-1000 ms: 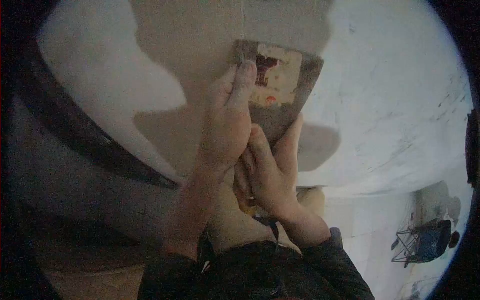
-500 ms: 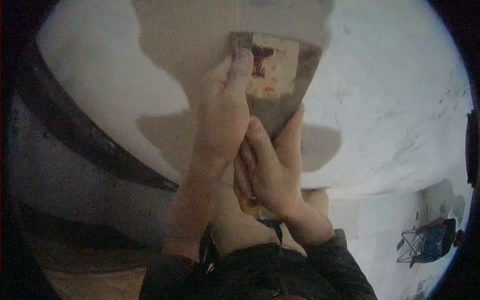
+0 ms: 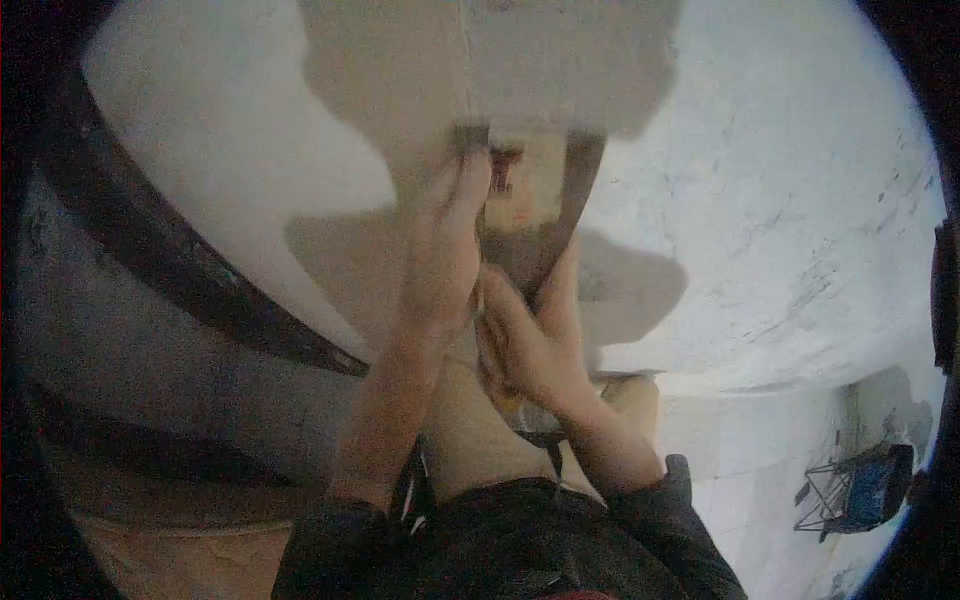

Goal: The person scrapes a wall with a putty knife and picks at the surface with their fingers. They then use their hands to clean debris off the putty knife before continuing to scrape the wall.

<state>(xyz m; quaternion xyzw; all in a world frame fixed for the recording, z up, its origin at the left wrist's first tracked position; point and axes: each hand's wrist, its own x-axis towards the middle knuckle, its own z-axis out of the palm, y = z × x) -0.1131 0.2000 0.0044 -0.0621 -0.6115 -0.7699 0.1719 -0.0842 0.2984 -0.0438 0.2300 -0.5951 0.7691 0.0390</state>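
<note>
A wide putty knife [image 3: 535,185] with a tapering metal blade lies against the pale wall surface [image 3: 760,200]. A yellowish patch with dark red marks covers the middle of its blade. My right hand [image 3: 535,350] is closed around the lower part of the knife, and a bit of yellow shows beneath the fingers. Along the blade's left edge, my left hand [image 3: 445,250] grips it with the fingertips near the upper corner. The far side of the blade and some fingers are hidden.
Shadows of my head and arms fall across the wall. A dark curved band [image 3: 220,290] runs down the left side. At the lower right stands a blue and black object on a thin metal frame [image 3: 860,490]. My knees [image 3: 480,440] are below my hands.
Both hands and the putty knife have moved down and slightly left in view, along the wall surface. The blade looks more foreshortened now. Both grips stay the same.
</note>
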